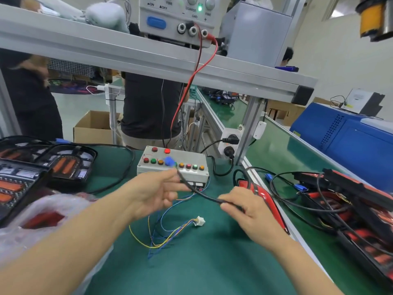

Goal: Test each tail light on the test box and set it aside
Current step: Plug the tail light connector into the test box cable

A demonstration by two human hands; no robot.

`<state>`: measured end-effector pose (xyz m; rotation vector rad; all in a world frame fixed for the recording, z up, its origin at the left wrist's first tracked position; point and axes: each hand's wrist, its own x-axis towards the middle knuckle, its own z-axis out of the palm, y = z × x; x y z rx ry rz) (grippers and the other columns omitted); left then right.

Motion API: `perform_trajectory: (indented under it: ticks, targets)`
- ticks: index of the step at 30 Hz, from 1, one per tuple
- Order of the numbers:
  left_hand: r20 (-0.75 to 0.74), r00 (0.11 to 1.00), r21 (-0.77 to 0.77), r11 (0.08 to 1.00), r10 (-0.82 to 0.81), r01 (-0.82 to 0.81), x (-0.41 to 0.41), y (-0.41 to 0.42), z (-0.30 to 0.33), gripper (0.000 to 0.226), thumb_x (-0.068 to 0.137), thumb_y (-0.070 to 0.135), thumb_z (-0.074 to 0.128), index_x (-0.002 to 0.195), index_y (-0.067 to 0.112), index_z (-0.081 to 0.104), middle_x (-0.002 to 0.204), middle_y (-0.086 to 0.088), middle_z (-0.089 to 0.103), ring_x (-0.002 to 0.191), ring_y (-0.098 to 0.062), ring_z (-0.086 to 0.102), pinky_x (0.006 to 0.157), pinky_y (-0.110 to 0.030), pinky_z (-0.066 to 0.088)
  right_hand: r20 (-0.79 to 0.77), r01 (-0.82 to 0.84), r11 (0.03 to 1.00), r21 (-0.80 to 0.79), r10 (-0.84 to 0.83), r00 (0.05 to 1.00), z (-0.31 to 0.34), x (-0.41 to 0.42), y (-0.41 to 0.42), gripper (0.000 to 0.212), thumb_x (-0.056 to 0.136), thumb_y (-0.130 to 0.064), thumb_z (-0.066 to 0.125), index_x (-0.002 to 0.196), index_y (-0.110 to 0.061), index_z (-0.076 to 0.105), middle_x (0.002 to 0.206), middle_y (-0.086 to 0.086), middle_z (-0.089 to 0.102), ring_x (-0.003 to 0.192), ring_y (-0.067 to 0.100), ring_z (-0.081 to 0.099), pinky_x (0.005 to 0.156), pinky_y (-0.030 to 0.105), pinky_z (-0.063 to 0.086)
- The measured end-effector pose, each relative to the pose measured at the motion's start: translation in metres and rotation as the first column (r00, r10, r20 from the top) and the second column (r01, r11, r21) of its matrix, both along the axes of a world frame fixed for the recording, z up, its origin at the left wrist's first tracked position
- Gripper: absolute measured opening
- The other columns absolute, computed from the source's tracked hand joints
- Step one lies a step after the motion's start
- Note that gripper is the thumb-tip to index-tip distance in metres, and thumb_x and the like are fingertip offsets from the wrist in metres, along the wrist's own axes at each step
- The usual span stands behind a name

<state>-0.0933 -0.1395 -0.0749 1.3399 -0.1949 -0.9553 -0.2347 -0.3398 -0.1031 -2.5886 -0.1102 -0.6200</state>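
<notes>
The grey test box [192,173] with coloured buttons stands at the middle of the green mat. My left hand [153,191] pinches the end of a black cable [204,195] just behind its blue plug [169,161], which hovers over the box's button row. My right hand [244,209] grips the same cable further down, and lies over a red tail light [258,190] on the mat beside it. A loose bundle of coloured wires with a white connector [200,220] trails from the box's front.
Trays of tail lights [42,167] lie at the left, with a plastic bag [42,220] in front. More tail lights with cables [350,192] are piled at the right. A power supply [178,20] sits on the shelf above. People stand behind the bench.
</notes>
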Motion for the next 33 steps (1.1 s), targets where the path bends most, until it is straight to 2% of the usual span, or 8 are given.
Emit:
perform_trajectory:
  ticks: [7, 11, 16, 19, 22, 27, 30, 33]
  targets:
    - [0.129, 0.973, -0.182, 0.969, 0.19, -0.165, -0.029, -0.037, -0.021, 0.023, 0.099, 0.006, 0.044, 0.089, 0.002, 0.065, 0.074, -0.008, 0.069, 0.047, -0.01, 0.057, 0.048, -0.019, 0.05, -0.193, 0.035, 0.971, 0.238, 0.012, 0.981, 0.001, 0.006, 0.01, 0.039, 0.091, -0.025, 0.065, 0.119, -0.051, 0.054, 0.116, -0.03, 0.059, 0.114, -0.012, 0.051, 0.097, 0.007, 0.033]
    - [0.246, 0.957, -0.184, 0.976, 0.157, -0.113, -0.051, -0.05, -0.027, 0.025, 0.099, 0.006, 0.044, 0.095, -0.005, 0.066, 0.072, -0.007, 0.065, 0.053, -0.014, 0.06, 0.052, -0.021, 0.052, 0.023, 0.049, 0.788, 0.614, -0.08, 0.997, 0.018, 0.035, 0.037, 0.045, 0.089, -0.021, 0.068, 0.115, -0.052, 0.047, 0.109, -0.016, 0.065, 0.101, -0.002, 0.062, 0.091, 0.018, 0.048]
    - [0.41, 0.906, -0.168, 0.985, 0.107, -0.04, -0.067, -0.063, -0.024, 0.026, 0.096, 0.004, 0.048, 0.083, 0.007, 0.07, 0.071, -0.008, 0.067, 0.065, -0.014, 0.06, 0.059, -0.019, 0.052, 0.171, -0.017, 0.758, 0.651, -0.124, 0.978, 0.027, 0.055, 0.049, 0.026, 0.09, -0.007, 0.062, 0.094, -0.033, 0.062, 0.074, -0.012, 0.065, 0.067, 0.003, 0.063, 0.067, 0.017, 0.05]
    - [0.789, 0.56, 0.276, 0.96, -0.254, 0.046, -0.05, -0.056, -0.035, 0.029, 0.088, 0.022, 0.061, 0.117, 0.022, 0.065, 0.121, -0.002, 0.062, 0.108, -0.01, 0.053, 0.092, -0.028, 0.044, 0.108, -0.005, 0.716, 0.698, -0.099, 0.989, 0.029, 0.056, 0.037, 0.023, 0.094, -0.008, 0.056, 0.093, -0.029, 0.064, 0.064, -0.013, 0.057, 0.051, 0.0, 0.045, 0.053, 0.011, 0.038]
    - [0.702, 0.232, 0.709, 0.692, -0.673, -0.138, -0.033, -0.045, -0.05, 0.046, 0.087, 0.03, 0.058, 0.132, 0.026, 0.05, 0.133, 0.002, 0.048, 0.124, -0.021, 0.042, 0.098, -0.035, 0.04, -0.106, 0.124, 0.714, 0.689, -0.07, 0.992, 0.025, 0.053, 0.019, 0.02, 0.096, -0.018, 0.052, 0.109, -0.032, 0.059, 0.064, -0.024, 0.052, 0.051, -0.006, 0.044, 0.052, 0.009, 0.033]
    - [0.773, 0.33, 0.628, 0.725, -0.542, -0.282, -0.019, -0.036, -0.061, 0.015, 0.091, 0.022, 0.053, 0.103, 0.024, 0.062, 0.104, 0.002, 0.066, 0.094, -0.016, 0.061, 0.074, -0.028, 0.046, -0.268, 0.219, 0.692, 0.688, -0.038, 0.963, 0.005, 0.045, 0.012, 0.006, 0.097, -0.028, 0.044, 0.099, -0.026, 0.049, 0.078, -0.01, 0.057, 0.047, 0.001, 0.033, 0.045, 0.012, 0.028]
    - [0.724, 0.64, 0.368, 0.929, -0.257, -0.043, -0.007, -0.026, -0.054, 0.006, 0.09, 0.016, 0.062, 0.084, 0.017, 0.065, 0.068, 0.003, 0.067, 0.043, 0.0, 0.045, 0.044, -0.015, 0.035, -0.291, 0.214, 0.749, 0.628, -0.029, 0.956, -0.004, 0.041, 0.009, 0.003, 0.097, -0.026, 0.054, 0.095, -0.028, 0.054, 0.082, -0.013, 0.062, 0.055, 0.001, 0.04, 0.051, 0.014, 0.033]
    - [0.558, 0.828, 0.123, 0.992, -0.053, -0.019, 0.007, -0.013, -0.044, 0.017, 0.091, 0.006, 0.06, 0.082, 0.014, 0.072, 0.064, 0.0, 0.065, 0.041, -0.006, 0.032, 0.04, -0.013, 0.026, -0.332, 0.211, 0.801, 0.56, -0.016, 0.943, -0.008, 0.039, 0.009, 0.012, 0.092, -0.018, 0.062, 0.1, -0.028, 0.06, 0.091, -0.013, 0.062, 0.06, -0.005, 0.047, 0.058, 0.013, 0.035]
